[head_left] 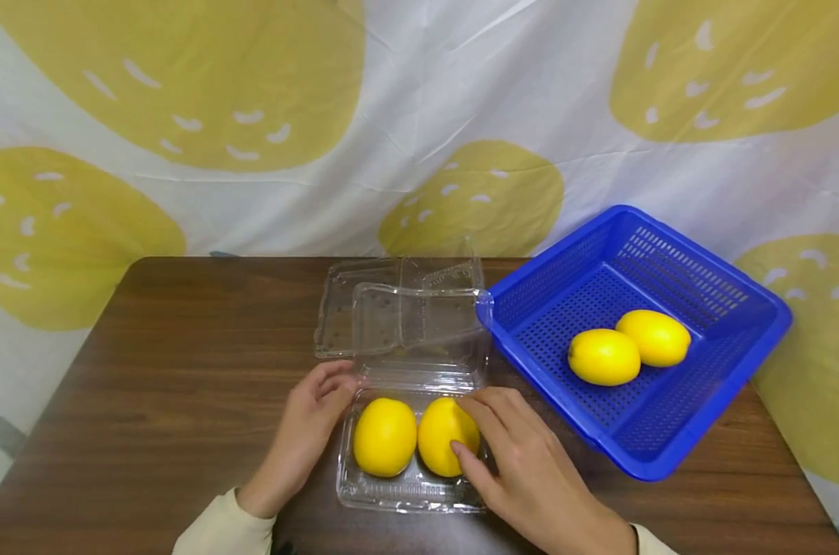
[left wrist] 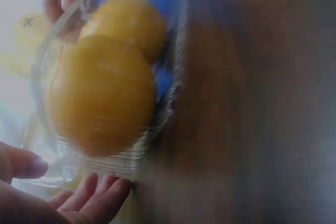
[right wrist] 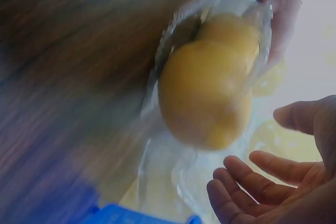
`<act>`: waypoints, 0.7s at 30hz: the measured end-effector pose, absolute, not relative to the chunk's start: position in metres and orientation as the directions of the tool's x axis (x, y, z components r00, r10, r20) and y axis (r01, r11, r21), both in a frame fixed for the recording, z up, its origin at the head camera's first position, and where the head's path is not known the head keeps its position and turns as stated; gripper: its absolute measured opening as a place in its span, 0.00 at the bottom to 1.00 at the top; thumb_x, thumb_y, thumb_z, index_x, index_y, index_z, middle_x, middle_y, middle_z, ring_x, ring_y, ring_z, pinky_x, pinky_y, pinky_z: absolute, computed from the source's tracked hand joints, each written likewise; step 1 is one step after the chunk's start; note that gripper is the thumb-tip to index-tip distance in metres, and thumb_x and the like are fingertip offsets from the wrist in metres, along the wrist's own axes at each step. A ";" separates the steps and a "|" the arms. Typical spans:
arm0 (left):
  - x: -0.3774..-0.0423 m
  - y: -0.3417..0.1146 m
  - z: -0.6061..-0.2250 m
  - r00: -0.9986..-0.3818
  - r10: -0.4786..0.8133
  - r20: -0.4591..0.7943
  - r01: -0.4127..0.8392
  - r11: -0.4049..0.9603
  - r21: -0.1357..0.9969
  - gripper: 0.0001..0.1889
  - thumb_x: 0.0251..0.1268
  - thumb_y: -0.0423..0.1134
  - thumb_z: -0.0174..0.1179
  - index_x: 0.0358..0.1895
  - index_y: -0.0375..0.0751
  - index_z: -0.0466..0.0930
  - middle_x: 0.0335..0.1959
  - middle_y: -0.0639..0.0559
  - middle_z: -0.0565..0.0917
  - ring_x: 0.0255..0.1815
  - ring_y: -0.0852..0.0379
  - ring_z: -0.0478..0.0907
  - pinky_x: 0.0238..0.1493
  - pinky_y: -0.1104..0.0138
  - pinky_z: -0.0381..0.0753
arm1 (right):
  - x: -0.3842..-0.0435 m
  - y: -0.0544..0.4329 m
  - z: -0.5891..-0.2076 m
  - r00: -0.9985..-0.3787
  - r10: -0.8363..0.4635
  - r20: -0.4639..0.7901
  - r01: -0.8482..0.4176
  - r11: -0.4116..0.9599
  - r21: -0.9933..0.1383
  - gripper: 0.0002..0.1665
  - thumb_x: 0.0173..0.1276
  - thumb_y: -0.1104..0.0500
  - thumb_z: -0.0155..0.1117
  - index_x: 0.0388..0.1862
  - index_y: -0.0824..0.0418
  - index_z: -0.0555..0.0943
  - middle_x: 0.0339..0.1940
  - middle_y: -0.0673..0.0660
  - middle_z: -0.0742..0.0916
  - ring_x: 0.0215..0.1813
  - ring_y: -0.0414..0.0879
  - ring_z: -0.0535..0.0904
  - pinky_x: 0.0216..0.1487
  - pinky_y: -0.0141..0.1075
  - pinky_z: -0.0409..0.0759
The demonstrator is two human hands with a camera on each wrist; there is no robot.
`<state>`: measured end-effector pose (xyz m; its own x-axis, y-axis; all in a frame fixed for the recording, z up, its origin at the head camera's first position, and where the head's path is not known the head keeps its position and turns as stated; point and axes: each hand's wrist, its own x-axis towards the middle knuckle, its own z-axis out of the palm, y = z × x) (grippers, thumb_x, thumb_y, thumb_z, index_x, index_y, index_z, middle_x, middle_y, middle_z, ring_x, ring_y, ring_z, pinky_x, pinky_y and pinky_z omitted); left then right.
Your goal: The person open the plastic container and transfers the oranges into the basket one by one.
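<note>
A clear plastic clamshell box [head_left: 381, 501] lies on the table with its lid [head_left: 422, 331] raised at the back. Two lemons sit side by side in its base: a left one [head_left: 385, 438] and a right one [head_left: 442, 441]. My left hand [head_left: 308, 432] is at the box's left side, fingertips close to the back left corner by the hinge. Over the right side is my right hand [head_left: 523, 462], its fingers loosely bent beside the right lemon. In the right wrist view, a gap shows between the right hand's fingers [right wrist: 262, 182] and the lemon [right wrist: 205, 98]. Both wrist views are blurred.
A blue perforated basket [head_left: 641, 462] stands at the right, holding two more lemons, one nearer [head_left: 603, 357] and one farther [head_left: 654, 338]. Behind the raised lid lies another clear plastic box [head_left: 343, 308]. A lemon-print curtain [head_left: 267, 200] hangs along the table's [head_left: 156, 385] back edge.
</note>
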<state>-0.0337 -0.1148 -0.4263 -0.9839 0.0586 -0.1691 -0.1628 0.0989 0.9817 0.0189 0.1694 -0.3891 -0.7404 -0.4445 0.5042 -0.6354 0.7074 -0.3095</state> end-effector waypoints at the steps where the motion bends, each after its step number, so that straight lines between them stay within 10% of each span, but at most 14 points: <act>1: -0.031 -0.116 -0.428 -0.984 0.060 -0.168 -0.160 0.115 0.980 0.21 0.84 0.33 0.60 0.72 0.29 0.77 0.58 0.36 0.88 0.61 0.43 0.87 0.57 0.75 0.85 | 0.019 0.166 -0.390 -0.742 -0.459 0.489 -0.639 0.704 -0.309 0.28 0.70 0.54 0.76 0.66 0.64 0.84 0.62 0.55 0.87 0.63 0.51 0.82 0.64 0.50 0.87; 21: 0.031 -0.127 -0.432 -0.985 0.105 -0.138 -0.128 0.101 0.987 0.28 0.72 0.24 0.66 0.74 0.28 0.77 0.68 0.37 0.84 0.62 0.52 0.85 0.65 0.74 0.82 | 0.008 0.119 -0.398 -0.741 -0.588 0.326 -0.664 0.715 -0.220 0.42 0.65 0.39 0.81 0.70 0.61 0.80 0.68 0.58 0.84 0.76 0.59 0.74 0.80 0.58 0.73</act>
